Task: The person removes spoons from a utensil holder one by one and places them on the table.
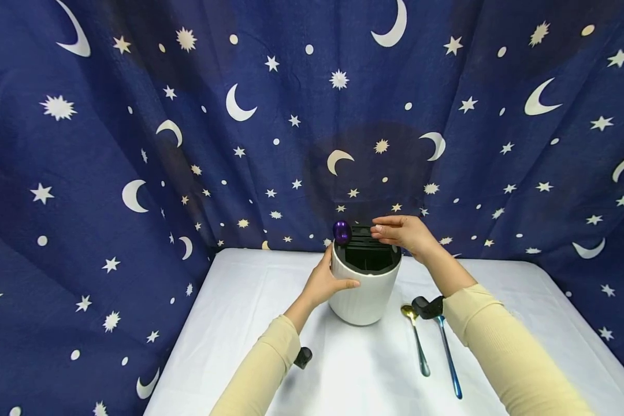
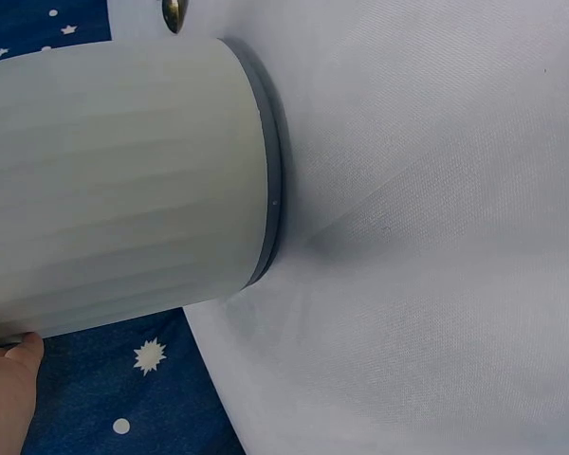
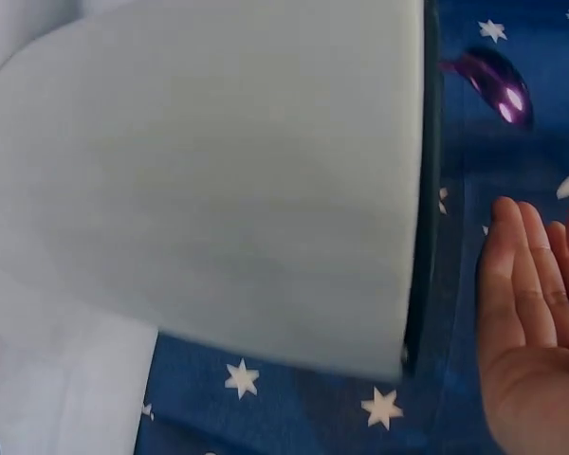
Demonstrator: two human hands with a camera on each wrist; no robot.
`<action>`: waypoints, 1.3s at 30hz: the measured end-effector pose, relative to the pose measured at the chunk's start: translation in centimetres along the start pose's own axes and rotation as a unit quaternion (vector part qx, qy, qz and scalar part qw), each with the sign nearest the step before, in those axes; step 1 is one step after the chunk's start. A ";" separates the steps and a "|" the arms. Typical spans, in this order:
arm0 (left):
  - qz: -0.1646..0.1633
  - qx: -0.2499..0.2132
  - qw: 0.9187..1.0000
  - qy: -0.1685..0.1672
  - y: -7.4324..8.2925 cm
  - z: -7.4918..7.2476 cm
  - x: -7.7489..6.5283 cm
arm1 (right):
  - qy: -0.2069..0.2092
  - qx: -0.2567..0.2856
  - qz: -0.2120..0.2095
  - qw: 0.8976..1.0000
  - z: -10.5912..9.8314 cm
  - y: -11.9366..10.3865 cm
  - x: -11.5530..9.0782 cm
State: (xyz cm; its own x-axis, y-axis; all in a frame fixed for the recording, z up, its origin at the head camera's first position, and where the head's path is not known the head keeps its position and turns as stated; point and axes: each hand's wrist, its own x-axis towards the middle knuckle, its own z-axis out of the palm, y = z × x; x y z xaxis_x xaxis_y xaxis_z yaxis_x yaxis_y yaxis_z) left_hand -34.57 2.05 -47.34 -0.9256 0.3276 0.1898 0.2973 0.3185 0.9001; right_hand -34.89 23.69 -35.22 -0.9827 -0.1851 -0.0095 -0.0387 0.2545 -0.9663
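A white, ribbed utensil holder (image 1: 363, 297) with a black slotted insert stands upright on the table. My left hand (image 1: 329, 282) grips its left side near the rim, thumb across the front and fingers round the side. A shiny purple spoon (image 1: 342, 232) stands bowl-up in the holder's back left, its handle mostly hidden inside. Over the right side of the rim is my right hand (image 1: 403, 234), fingers extended and nothing in its grasp. The right wrist view shows that open palm (image 3: 536, 332) beside the rim, apart from the purple spoon (image 3: 501, 87).
To the right of the holder lie a gold-bowled spoon (image 1: 409, 312) with a greenish handle and a blue-handled utensil (image 1: 450, 358), its upper end hidden by the black wrist camera (image 1: 427, 307). White cloth covers the table (image 1: 249, 289). A blue star-and-moon curtain (image 1: 291, 115) hangs close behind.
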 end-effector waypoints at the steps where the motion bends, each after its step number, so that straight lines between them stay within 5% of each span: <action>1: 0.000 0.000 1.000 0.001 0.0 0.0 0.0 | 0.000 0.004 0.000 1.000 0.4 0.1 0.2; 8: -0.003 0.000 1.000 -0.001 0.0 -0.1 0.1 | 0.002 -0.002 -0.008 1.000 3.1 -0.1 1.4; 20: -0.008 0.006 1.000 -0.008 0.4 -0.2 0.1 | 0.019 -0.147 -0.022 0.989 4.7 -1.0 2.4; 39: -0.015 0.005 1.000 -0.008 0.2 -0.2 0.0 | -0.008 -0.127 -0.001 0.992 4.8 -2.1 2.2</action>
State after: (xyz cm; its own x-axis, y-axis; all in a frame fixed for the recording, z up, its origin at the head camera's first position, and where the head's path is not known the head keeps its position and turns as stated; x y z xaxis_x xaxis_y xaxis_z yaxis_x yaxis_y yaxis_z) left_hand -34.57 1.97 -47.09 -0.9303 0.3318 0.1565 0.2721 0.3378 0.9010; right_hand -36.14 18.20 -34.42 -0.9796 -0.2006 -0.0137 -0.0869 0.4838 -0.8708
